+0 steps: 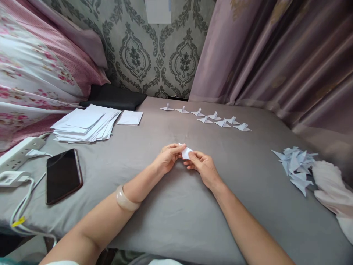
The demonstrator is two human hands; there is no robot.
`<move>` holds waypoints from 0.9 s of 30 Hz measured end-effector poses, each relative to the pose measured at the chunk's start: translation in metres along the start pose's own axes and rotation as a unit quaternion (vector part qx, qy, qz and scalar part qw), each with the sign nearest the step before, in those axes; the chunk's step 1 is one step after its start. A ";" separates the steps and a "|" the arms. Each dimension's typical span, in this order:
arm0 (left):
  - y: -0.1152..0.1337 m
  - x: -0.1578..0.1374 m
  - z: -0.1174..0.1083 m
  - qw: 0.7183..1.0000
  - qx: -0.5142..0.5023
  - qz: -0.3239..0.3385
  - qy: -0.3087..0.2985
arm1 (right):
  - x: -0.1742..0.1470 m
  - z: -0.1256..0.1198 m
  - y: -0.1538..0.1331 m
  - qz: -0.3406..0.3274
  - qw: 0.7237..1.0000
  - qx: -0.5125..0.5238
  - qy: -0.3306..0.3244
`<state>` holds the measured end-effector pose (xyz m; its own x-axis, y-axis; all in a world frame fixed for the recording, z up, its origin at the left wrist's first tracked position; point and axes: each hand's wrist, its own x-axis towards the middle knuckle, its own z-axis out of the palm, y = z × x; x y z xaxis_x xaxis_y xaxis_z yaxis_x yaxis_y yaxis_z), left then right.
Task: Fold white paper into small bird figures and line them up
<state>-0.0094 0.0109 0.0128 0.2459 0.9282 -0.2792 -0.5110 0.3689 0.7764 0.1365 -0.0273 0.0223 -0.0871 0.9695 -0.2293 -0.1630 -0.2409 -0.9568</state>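
A small piece of folded white paper (185,153) is held up between my two hands above the grey cloth. My left hand (170,157) pinches its left end, thumb on top and fingers curled beneath. On the opposite end, my right hand (202,165) grips the paper between thumb and fingers. Part of the paper is hidden behind the fingertips, so its exact folds cannot be made out. Beyond the hands, several folded paper birds (223,123) stand in two rows on the cloth.
Stacked white paper (85,123) lies at the left, beside a smaller pile of paper squares (130,118). A phone (64,176) and a power strip (20,152) with cables are nearer on the left. At the right, a heap of folded paper birds (297,162) touches a pale cloth (331,187).
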 end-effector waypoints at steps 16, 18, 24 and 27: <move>-0.003 0.000 0.002 1.000 -0.010 0.005 0.002 | 0.000 -0.002 -0.003 0.019 1.000 -0.015 0.011; 0.001 0.003 -0.002 0.999 -0.037 0.018 0.033 | 0.001 -0.004 -0.001 0.028 0.999 0.008 0.016; 0.003 0.001 -0.001 0.997 0.060 0.041 0.017 | 0.009 -0.013 0.000 0.046 0.984 0.153 0.082; -0.008 -0.006 0.008 0.987 0.153 0.044 -0.033 | 0.011 -0.014 0.000 0.027 0.980 0.173 0.090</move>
<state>-0.0002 0.0019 0.0132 0.2700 0.9473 -0.1726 -0.2629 0.2450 0.9332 0.1490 -0.0163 0.0174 0.0654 0.9397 -0.3358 -0.4900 -0.2629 -0.8311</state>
